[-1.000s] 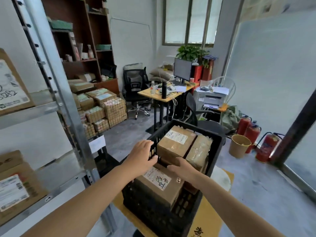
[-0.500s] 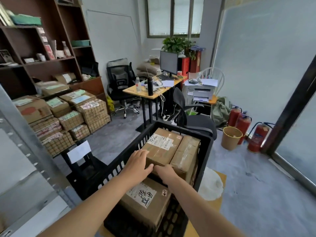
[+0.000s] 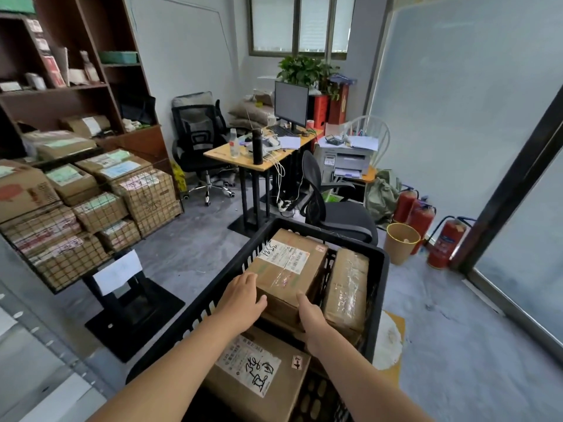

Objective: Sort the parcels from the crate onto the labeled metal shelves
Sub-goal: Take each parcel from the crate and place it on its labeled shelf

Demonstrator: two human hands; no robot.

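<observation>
Both forearms reach forward, the left hand [image 3: 243,295] curling fingers over the near left corner of the labelled cardboard parcel [image 3: 289,269] at the black crate's [image 3: 304,228] far end, the right hand [image 3: 310,315] against its near right corner, thumb raised, fingers hidden, grip unclear.

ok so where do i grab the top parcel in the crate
Grip the top parcel by its two near corners, from the near side: that face stands exposed, while the taped parcel crowds its right and the crate wall backs its far end.
</observation>
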